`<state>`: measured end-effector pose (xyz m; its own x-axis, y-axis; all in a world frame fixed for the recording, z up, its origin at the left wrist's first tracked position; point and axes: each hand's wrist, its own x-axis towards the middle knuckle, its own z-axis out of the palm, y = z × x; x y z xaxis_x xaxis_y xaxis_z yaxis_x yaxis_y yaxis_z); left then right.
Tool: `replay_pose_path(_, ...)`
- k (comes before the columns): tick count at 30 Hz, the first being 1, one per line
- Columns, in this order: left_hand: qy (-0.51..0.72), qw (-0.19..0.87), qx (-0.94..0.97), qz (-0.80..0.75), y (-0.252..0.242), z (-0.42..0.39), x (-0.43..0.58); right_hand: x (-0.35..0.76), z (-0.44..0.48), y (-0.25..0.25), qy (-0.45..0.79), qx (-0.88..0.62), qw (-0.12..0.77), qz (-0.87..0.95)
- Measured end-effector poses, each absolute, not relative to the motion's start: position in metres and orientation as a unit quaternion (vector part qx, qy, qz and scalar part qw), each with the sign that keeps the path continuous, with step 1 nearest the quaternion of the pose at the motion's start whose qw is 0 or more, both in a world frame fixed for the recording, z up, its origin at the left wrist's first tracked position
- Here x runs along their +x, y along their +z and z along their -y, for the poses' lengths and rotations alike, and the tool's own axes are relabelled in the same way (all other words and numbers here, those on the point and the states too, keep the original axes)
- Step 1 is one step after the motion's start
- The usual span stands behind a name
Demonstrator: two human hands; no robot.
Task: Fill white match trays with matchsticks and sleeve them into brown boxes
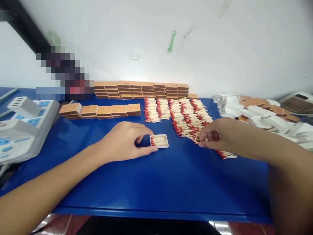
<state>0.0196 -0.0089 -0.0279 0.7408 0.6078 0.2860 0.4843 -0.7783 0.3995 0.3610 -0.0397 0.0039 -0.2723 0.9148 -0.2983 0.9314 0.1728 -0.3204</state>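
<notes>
A small white matchbox tray (167, 141) lies on the blue table, partly filled with red-tipped matches (158, 141). My left hand (129, 140) grips the tray's left end between thumb and fingers. Over the near right part of a large spread of loose matches (187, 114), my right hand (215, 135) is closed in a pinch, fingertips at the heap's edge. A pale matchstick seems to show by those fingertips, but I cannot make out clearly what they hold. More matches (226, 154) stick out from below the right hand.
Stacked matchboxes (141, 89) line the wall, with a shorter row (100, 111) in front at left. White trays (260, 111) and orange sleeves (259, 103) are heaped at right beside a phone-like object (298, 101). A power strip (36, 137) with plugs sits at left.
</notes>
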Motion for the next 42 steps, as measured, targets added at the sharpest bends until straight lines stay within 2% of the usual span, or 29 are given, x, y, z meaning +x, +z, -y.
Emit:
replay_pose_path(7,0.193,0.159,0.922,-0.296,-0.030,0.010,0.020,0.359,0.039,0.001,-0.234,0.601,0.070,-0.761)
replay_pose_path(15,0.180,0.156,0.924,-0.299,-0.029,0.010,0.020,0.354,0.041,0.001,-0.209,0.598,0.036,-0.773)
replay_pose_path(30,0.164,0.150,0.926,-0.305,-0.029,0.010,0.020,0.362,0.046,0.005,-0.257,0.602,0.048,-0.755)
replay_pose_path(33,0.153,0.147,0.929,-0.302,-0.029,0.011,0.021,0.360,0.044,0.014,-0.216,0.623,0.013,-0.752)
replay_pose_path(36,0.152,0.149,0.930,-0.300,-0.030,0.012,0.022,0.345,0.044,0.020,-0.188,0.607,-0.080,-0.768)
replay_pose_path(39,0.160,0.153,0.930,-0.294,-0.030,0.014,0.024,0.316,0.049,0.017,-0.238,0.555,-0.190,-0.775)
replay_pose_path(42,0.165,0.158,0.931,-0.284,-0.032,0.016,0.027,0.286,0.054,0.004,-0.275,0.492,-0.225,-0.795)
